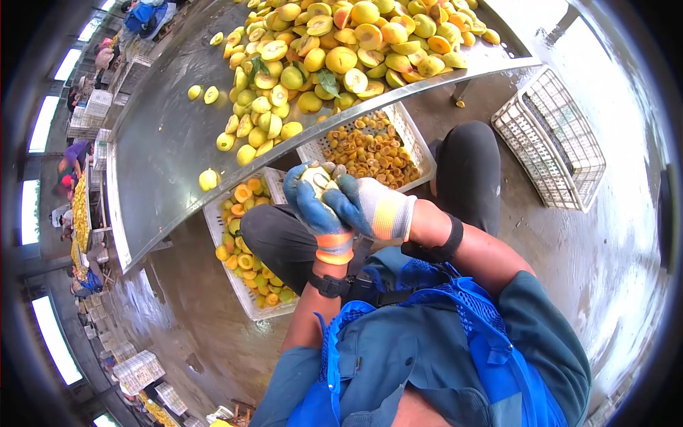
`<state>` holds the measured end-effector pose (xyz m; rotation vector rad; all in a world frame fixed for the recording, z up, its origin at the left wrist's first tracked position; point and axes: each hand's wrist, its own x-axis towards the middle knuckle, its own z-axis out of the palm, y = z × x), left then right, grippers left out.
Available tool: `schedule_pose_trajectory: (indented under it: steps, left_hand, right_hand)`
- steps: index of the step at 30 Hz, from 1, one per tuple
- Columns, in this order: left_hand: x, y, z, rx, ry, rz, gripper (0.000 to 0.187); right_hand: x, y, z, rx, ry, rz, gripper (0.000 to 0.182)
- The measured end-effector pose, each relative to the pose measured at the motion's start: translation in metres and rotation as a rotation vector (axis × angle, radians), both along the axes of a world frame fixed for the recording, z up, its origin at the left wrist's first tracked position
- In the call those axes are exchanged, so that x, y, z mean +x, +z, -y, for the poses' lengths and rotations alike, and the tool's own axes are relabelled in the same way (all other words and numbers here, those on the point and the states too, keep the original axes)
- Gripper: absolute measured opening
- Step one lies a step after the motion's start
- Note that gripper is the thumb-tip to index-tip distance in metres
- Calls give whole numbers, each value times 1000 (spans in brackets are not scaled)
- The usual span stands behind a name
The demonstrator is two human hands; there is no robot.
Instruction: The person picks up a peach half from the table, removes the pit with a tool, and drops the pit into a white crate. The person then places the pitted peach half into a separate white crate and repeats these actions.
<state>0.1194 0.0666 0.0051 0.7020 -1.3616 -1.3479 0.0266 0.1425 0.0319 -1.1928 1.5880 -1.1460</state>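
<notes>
Smooth, glossy metal gleams along the bench (153,139), there's a plastic crate (575,139), knitted cloth on the right glove (390,208), matt shirt (380,356) cloth, shiny floor (587,285)!

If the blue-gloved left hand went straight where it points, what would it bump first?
Probably the long, shiny grey metal table edge, though the left hand might pass over or under it; depth is unclear.

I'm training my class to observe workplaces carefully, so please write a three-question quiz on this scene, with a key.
1. True or false: the left hand and right hand are both gloved.
2. Where does the large fruit heap lie? A, on the floor; B, on the metal table; C, on the lap.
3. Fill in: the white crate beside the left knee holds ____.
Key: 1 true; 2 B; 3 cut fruit.
</notes>
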Motion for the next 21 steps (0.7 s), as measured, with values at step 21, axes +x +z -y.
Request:
schedule_pose_trajectory:
  steps: [21]
  left_hand:
    - [10,13,19,761,-196,-184,42]
  right_hand:
    - [-5,-3,-6,-24,168,281,45]
